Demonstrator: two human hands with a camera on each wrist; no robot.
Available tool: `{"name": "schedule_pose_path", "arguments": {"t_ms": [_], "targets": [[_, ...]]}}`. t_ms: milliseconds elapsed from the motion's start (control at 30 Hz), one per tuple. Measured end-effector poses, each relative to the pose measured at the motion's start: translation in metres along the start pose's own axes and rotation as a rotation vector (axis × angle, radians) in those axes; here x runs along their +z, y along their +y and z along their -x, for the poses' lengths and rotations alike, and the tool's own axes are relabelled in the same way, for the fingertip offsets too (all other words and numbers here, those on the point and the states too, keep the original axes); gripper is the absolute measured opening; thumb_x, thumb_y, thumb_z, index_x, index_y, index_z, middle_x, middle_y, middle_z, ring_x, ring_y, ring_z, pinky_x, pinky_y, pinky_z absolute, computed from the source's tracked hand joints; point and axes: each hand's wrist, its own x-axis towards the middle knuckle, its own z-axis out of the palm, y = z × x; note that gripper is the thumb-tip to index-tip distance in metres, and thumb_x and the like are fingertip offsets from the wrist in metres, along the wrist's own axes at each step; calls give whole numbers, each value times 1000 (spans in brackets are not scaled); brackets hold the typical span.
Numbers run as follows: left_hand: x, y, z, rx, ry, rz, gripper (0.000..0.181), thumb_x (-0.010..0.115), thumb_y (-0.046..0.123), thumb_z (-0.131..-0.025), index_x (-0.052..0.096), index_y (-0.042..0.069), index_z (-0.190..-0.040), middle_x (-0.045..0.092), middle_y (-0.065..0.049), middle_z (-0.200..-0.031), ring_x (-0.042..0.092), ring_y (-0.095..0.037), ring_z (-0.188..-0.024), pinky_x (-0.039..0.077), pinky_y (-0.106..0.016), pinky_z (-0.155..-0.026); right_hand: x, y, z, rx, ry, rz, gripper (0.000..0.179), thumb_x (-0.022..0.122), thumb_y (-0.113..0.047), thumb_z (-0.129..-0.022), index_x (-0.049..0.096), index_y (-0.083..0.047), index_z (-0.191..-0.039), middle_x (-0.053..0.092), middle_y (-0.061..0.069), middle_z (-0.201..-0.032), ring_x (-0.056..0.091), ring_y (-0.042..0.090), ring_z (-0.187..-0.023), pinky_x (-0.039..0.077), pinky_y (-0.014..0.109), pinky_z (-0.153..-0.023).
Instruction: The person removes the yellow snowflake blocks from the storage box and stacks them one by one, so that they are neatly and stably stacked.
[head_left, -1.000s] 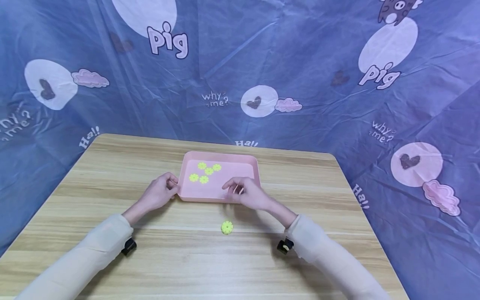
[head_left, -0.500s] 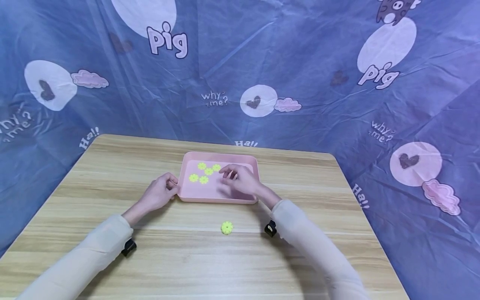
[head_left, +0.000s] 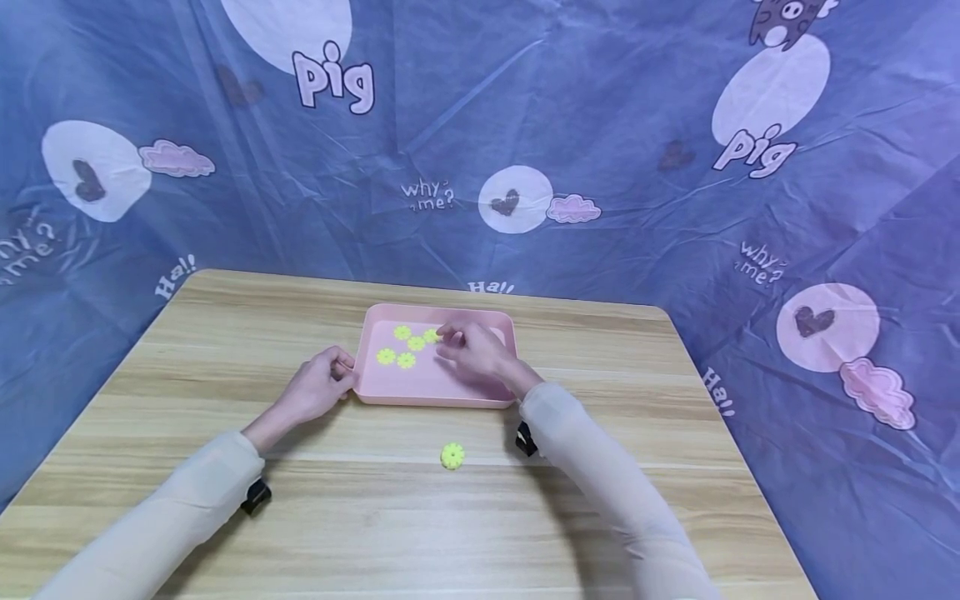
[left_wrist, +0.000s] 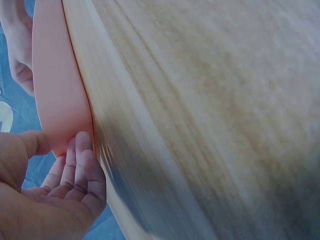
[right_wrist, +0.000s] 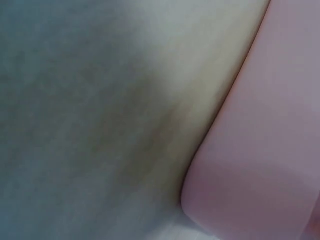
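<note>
A shallow pink tray (head_left: 390,385) lies on the wooden table. My left hand (head_left: 322,385) holds its near left corner; in the left wrist view the thumb is at the rim and the fingers (left_wrist: 89,162) lie against the outer wall. Over the tray's right half, my right hand (head_left: 474,348) reaches in with thumb and index apart. Its fingertips are right at the rightmost yellow-green flower-shaped piece (head_left: 430,336). Several like pieces (head_left: 406,360) lie to the left of it on the tray floor. The right wrist view shows the tray's outer wall (right_wrist: 245,165), not the fingers.
One more flower-shaped piece (head_left: 452,456) rests on the table (head_left: 360,517) in front of the tray. A blue printed cloth (head_left: 450,108) hangs behind the table and along its sides. Each wrist wears a small black camera (head_left: 257,496).
My right hand has moved from the tray's near right edge, inward and away from me, to the rightmost flower-shaped piece. The left hand stays at the tray corner.
</note>
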Motion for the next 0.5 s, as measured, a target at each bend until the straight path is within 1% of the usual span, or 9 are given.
{"name": "schedule_pose_path", "arguments": {"t_ms": [100, 300, 400, 500], "targets": [[0, -1, 0, 0, 0, 4, 22, 63, 12, -102, 61, -2, -118, 72, -11, -93, 69, -16, -74, 49, -30, -78, 1, 2, -6, -18, -1, 16, 41, 74, -29, -99, 68, -12, -135, 72, 9, -127, 68, 25, -113, 54, 42, -104], [0, -2, -1, 6, 1, 11, 22, 63, 12, -102, 61, -3, -118, 72, -11, -94, 69, -16, -74, 49, -31, -78, 2, 4, -16, -51, 16, 51, 38, 75, -21, -97, 68, -8, -133, 71, 10, -129, 67, 25, -115, 54, 41, -105], [1, -2, -1, 7, 0, 12, 22, 63, 12, -102, 61, -3, -118, 72, -11, -94, 69, -16, -74, 49, -31, -78, 2, 3, -19, -40, 17, 80, 38, 75, -22, -97, 68, -9, -132, 71, 9, -127, 66, 23, -110, 54, 39, -100], [1, -2, -1, 7, 0, 12, 22, 64, 12, -101, 61, -3, -118, 72, -11, -93, 69, -16, -74, 49, -31, -78, 3, 1, -24, -36, 19, 124, 34, 75, -24, -97, 70, -11, -128, 71, 7, -116, 63, 19, -100, 52, 34, -91]]}}
